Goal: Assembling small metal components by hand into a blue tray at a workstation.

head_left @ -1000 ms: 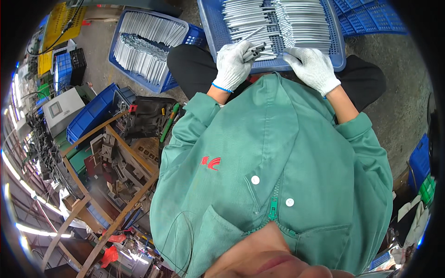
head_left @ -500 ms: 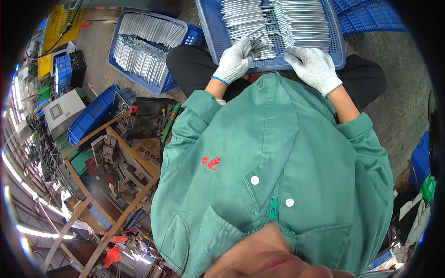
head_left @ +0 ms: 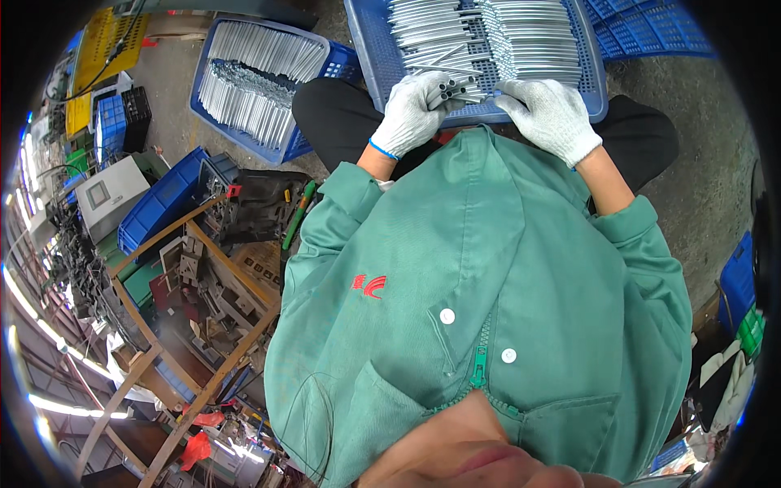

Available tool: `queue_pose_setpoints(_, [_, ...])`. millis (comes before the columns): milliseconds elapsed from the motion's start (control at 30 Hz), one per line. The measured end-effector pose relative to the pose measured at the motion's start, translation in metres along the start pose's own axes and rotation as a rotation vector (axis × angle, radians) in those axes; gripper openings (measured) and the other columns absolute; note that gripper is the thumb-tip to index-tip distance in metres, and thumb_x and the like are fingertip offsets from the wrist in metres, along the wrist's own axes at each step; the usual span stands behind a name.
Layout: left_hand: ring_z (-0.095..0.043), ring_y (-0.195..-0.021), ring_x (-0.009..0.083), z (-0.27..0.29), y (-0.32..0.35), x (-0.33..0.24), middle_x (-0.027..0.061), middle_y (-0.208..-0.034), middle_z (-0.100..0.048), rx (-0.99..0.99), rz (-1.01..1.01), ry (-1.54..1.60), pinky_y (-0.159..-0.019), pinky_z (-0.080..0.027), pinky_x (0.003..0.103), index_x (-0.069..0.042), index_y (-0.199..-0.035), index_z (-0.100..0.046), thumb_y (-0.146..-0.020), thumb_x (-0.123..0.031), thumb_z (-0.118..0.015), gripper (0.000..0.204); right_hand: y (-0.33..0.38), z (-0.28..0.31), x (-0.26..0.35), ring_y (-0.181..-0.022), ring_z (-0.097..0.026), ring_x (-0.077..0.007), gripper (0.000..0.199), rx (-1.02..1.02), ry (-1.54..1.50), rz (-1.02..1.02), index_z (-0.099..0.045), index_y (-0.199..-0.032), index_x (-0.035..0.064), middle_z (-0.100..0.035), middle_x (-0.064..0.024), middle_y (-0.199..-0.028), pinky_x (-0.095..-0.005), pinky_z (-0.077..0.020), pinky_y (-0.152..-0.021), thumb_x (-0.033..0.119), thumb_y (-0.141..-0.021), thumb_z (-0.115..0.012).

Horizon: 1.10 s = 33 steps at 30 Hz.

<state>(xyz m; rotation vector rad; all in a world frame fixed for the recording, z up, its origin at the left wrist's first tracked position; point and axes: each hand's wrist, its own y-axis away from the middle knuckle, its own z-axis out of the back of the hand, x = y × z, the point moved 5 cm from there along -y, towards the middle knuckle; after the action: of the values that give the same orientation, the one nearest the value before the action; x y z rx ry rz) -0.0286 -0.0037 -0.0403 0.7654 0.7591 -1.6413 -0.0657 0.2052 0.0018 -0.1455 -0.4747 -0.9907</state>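
Note:
My left hand [head_left: 411,114], in a white knit glove, is closed around a small bundle of metal tubes [head_left: 454,88]. Their dark open ends point right, over the near edge of a blue plastic crate [head_left: 598,89]. Inside that crate lie rows of silvery metal tubes [head_left: 537,45], with a few lying askew close to my left hand. My right hand [head_left: 549,118], gloved the same way, hovers at the crate's near side. Its thumb and forefinger are slightly apart, and no tube shows between them; the other fingers are partly hidden.
Left of my knee stands a second blue crate [head_left: 281,154] stacked with metal tubes. Another blue crate [head_left: 651,28] lies at the far right. A wooden frame [head_left: 154,325], a grey control box [head_left: 111,199] and a tilted blue bin [head_left: 163,199] crowd the left side.
My left hand has turned the bundle so the tube ends now face right. My right thumb and forefinger have parted slightly.

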Motion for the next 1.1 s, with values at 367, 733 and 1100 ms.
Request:
queue_pose_setpoints(367, [-0.066, -0.078, 0.0211, 0.01, 0.002, -0.02, 0.0003, -0.089, -0.074, -0.112, -0.266, -0.237, -0.087, -0.048, 0.033, -0.013, -0.1, -0.076, -0.067, 0.001, -0.076, 0.035, -0.003, 0.008, 0.008, -0.078, -0.072, -0.0337, 0.033, 0.039, -0.039, -0.025, -0.08, -0.105, 0.0129, -0.077, -0.0105, -0.089, -0.0437, -0.056, -0.071, 0.036, -0.095, -0.058])
queue_pose_setpoints(733, [-0.065, -0.077, 0.022, 0.011, 0.004, -0.019, -0.0006, -0.084, -0.071, -0.156, -0.292, -0.194, -0.085, -0.048, 0.034, -0.014, -0.099, -0.076, -0.066, 0.002, -0.074, 0.037, -0.003, 0.011, 0.011, -0.078, -0.072, -0.0345, 0.032, 0.095, -0.151, -0.05, -0.08, -0.106, 0.0131, -0.076, -0.0109, -0.087, -0.0452, -0.0552, -0.072, 0.034, -0.094, -0.059])
queue_pose_setpoints(1100, [-0.065, -0.075, 0.0206, 0.007, 0.005, -0.011, -0.0005, -0.082, -0.071, -0.185, -0.305, -0.189, -0.084, -0.048, 0.033, -0.014, -0.1, -0.076, -0.07, -0.003, -0.077, 0.032, -0.001, 0.0, 0.006, -0.081, -0.072, -0.0359, 0.035, 0.215, -0.224, -0.115, -0.079, -0.108, 0.013, -0.078, -0.0115, -0.093, -0.0455, -0.0558, -0.074, 0.036, -0.096, -0.056])
